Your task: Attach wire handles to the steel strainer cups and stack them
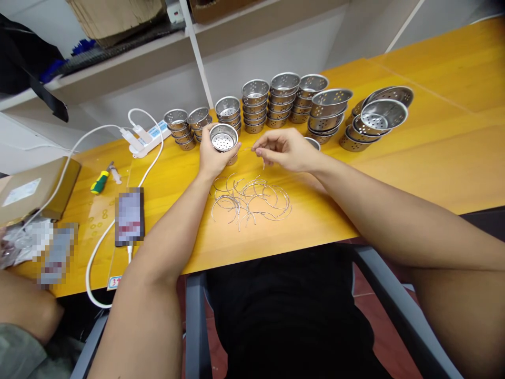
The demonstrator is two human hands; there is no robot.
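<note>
My left hand (213, 158) is wrapped round a small perforated metal cup (224, 138), its open top tilted toward me. Another cup shows partly beneath it. To the right, my right hand (282, 150) is closed in a pinch, with a thin curved wire (263, 164) hanging from the fingers; much of that wire is hidden. A loose pile of similar curved wires (252, 202) lies on the table just below both hands. One more metal cup (313, 143) is partly covered by my right wrist.
Stacks of perforated cups (255, 108) line the back, with leaning stacks (374, 118) at right. A power strip (150, 139), white cable, phone (129, 217), screwdriver (101, 180) and cardboard box (35, 189) are on the left. A person's leg (27, 305) shows lower left.
</note>
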